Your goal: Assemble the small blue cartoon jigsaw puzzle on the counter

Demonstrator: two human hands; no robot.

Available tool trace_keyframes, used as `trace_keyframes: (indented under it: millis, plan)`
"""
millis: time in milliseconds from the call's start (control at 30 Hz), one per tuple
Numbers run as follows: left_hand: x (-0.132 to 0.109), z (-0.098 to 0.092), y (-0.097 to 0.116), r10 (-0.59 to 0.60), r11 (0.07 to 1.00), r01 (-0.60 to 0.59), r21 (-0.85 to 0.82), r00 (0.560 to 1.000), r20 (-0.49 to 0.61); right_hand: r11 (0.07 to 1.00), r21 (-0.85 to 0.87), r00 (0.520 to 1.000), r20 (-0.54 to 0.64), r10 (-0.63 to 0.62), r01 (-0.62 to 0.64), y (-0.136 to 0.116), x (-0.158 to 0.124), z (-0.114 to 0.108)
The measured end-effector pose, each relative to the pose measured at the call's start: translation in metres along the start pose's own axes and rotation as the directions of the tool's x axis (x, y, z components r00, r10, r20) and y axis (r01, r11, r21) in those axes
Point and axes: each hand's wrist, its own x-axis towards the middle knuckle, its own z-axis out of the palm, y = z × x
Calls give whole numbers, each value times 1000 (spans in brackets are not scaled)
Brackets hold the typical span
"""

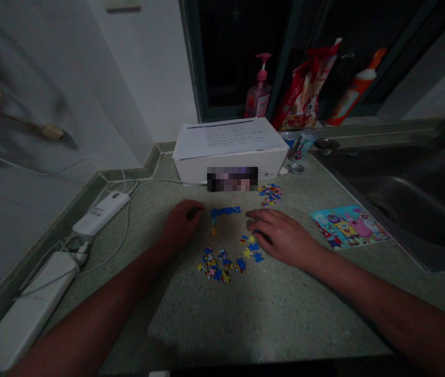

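A joined strip of jigsaw pieces [226,211], blue along the top with a yellowish arm down its left side, lies in an L shape on the counter. Left of it, my left hand [183,222] rests loosely curled, with a dark gap by the thumb and nothing visible in its grasp. To the right, my right hand [281,235] lies palm down with fingers stretched and apart. Its thumb is close to several loose blue and yellow pieces [254,246]. A larger scatter of jigsaw pieces [218,266] sits nearer me, below the strip.
Another pile of pieces [271,193] lies before a white box [230,149]. A colourful cartoon picture [350,226] is at right beside the sink [411,183]. A can [303,145] stands behind. White power bank [100,212], power strip [30,309] and cables line the left.
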Motion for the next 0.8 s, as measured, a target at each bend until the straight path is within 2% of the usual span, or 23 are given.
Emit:
trace_keyframes:
  millis: [300,567,800]
  plan:
    - [0,0,-2,8,1000,-8,-3,1000,0,999,-25,998,49,-37,38,-1,0,-1]
    - [-1,0,0,2,1000,-2,-12,1000,-1,998,-36,998,26,-59,60,-3,0,-4]
    - [-1,1,-1,4,1000,-4,-13,1000,0,983,89,985,45,-166,162,-16,-1,-5]
